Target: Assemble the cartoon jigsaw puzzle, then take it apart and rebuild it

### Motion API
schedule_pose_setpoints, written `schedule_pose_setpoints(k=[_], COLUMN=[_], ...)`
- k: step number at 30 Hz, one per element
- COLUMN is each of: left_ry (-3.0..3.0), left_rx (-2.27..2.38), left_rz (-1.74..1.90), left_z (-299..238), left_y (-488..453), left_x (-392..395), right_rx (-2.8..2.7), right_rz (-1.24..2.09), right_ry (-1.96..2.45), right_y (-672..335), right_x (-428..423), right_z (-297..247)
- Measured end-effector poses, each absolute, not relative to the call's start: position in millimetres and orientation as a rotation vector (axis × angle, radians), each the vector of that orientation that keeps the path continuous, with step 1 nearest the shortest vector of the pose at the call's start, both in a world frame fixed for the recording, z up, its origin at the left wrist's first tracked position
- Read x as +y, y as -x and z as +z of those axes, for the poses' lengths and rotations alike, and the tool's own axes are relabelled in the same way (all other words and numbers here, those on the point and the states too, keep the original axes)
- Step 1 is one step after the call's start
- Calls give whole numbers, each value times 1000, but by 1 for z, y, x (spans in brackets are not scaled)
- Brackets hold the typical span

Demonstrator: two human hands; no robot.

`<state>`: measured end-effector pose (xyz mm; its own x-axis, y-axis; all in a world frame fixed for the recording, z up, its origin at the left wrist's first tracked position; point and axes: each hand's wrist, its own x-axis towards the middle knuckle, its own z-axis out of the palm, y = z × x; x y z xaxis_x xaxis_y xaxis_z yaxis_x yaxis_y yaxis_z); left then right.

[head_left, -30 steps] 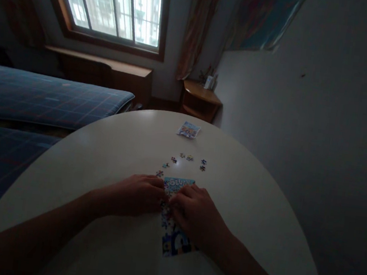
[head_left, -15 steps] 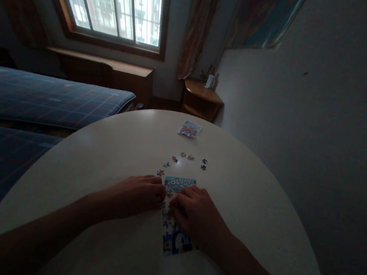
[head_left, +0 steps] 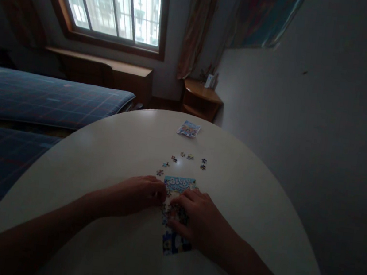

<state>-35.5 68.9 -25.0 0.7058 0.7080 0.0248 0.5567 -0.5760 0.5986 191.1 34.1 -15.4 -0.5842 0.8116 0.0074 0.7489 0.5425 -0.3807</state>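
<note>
A partly assembled jigsaw puzzle [head_left: 179, 183] lies on the round white table, a light blue lettered strip at its far end and dark blue pieces at its near end. Along its left edge, my left hand [head_left: 145, 194] has its fingers curled together; whatever is between the fingertips is too dark and small to make out. My right hand [head_left: 198, 217] rests over the right and middle part of the puzzle, thumb and fingers apart, covering some of it. Just beyond, several loose puzzle pieces [head_left: 160, 172] are scattered in an arc.
A small printed picture packet [head_left: 189, 129] lies near the far edge of the table [head_left: 109, 146]. Left of the table is a bed with a blue plaid cover [head_left: 47, 98]. A wooden corner shelf [head_left: 204, 92] stands beyond, and a wall [head_left: 288, 123] runs along the right.
My right hand's thumb has spread away from its fingers and shifted down, showing more of the puzzle's middle. My left hand has shifted only slightly. The loose pieces lie as before.
</note>
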Motion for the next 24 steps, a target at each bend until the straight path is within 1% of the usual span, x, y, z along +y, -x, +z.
schedule_pose_setpoints(k=[13,21,24], left_ry=[-2417,-2406,-2411], left_rx=[828,1006,1070], left_rz=[515,537,541], left_z=[-37,-39,-39], left_y=[23,19,18], left_x=[70,69,69], right_rx=[-2595,-2547,-2586], right_rz=[505,514,459], right_ry=[1305,1322,1306], right_y=[-190,-187,-188], right_x=[34,32,32], right_z=[-15,-13,-14])
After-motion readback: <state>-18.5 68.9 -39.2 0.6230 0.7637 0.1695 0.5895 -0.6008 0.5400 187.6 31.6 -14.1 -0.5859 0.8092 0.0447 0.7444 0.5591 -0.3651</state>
